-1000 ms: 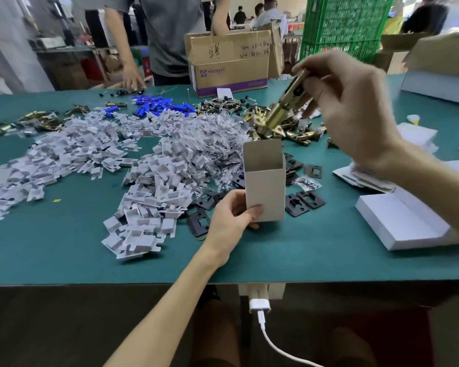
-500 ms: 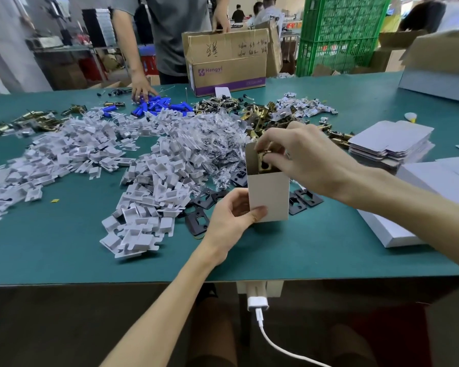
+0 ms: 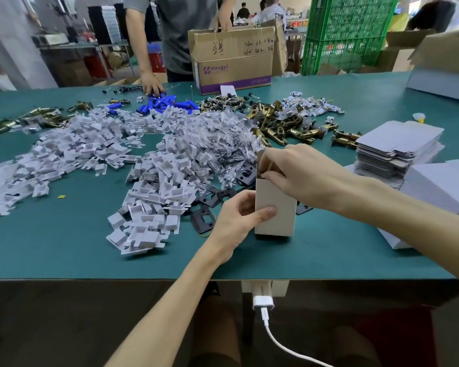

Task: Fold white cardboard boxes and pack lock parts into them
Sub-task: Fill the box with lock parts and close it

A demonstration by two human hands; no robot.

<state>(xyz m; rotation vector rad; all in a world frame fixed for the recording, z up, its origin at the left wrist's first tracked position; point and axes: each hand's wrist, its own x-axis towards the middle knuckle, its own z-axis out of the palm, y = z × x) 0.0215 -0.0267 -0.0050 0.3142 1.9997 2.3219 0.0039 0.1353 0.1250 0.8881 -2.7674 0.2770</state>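
Observation:
A white cardboard box stands upright on the green table, its top open. My left hand grips its left side, thumb across the front. My right hand is at the box's mouth, fingers curled over the opening and thumb on the front wall's upper edge. No lock part shows in the opening; my fingers hide the inside. Brass latches lie in a heap behind the box. Black plates lie just left of it.
White plastic pieces spread over the table's left and middle. Flat unfolded boxes are stacked at the right. A brown carton stands at the far edge, where another person's hand touches blue parts.
My right hand brought a brass latch down from above the box into its open top; the latch is now out of sight. My left hand kept hold of the box.

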